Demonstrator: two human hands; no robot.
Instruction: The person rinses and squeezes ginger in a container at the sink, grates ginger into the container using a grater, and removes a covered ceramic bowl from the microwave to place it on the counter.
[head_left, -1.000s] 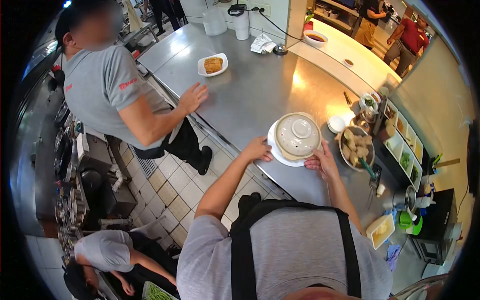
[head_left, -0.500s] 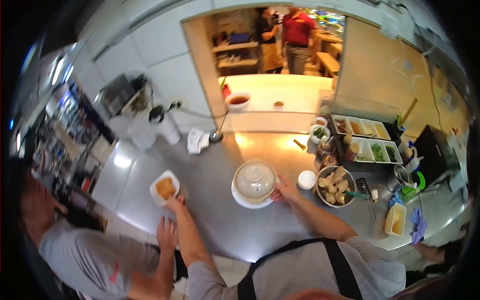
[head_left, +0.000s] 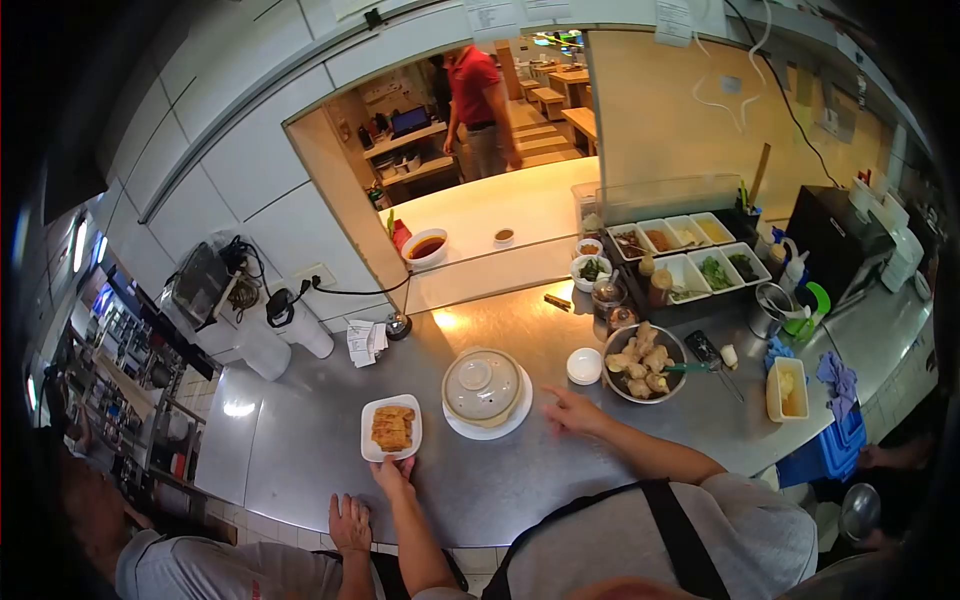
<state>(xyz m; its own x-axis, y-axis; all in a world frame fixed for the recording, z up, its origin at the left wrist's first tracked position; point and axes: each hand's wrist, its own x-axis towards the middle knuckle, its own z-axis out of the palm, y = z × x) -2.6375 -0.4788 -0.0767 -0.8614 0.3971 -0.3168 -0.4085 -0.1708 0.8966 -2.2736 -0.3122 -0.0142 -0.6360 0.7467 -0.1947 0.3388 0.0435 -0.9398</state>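
My left hand (head_left: pixel 394 474) grips the near edge of a square white dish (head_left: pixel 368 434) on the steel counter. Golden-brown fried food (head_left: pixel 392 428) lies in that dish. To its right, a lidded clay pot (head_left: pixel 482 388) sits on a round white plate (head_left: pixel 500 432). My right hand (head_left: pixel 572 412) is just right of the plate, apart from it, with its index finger stretched out and nothing held. A small white bowl (head_left: pixel 584 366) stands just beyond that hand.
A metal bowl of ginger (head_left: pixel 644 362) and black tongs (head_left: pixel 708 352) lie right. Behind them stand trays of toppings (head_left: pixel 690 270). A co-worker's hand (head_left: pixel 350 522) rests at the counter's front edge, left of my arm. A bowl of red-brown sauce (head_left: pixel 426 246) stands on the pass shelf.
My left hand has brought the dish of fried food rightward, closer to the clay pot. My right hand has let go of the pot's plate and drawn away. The head view has turned.
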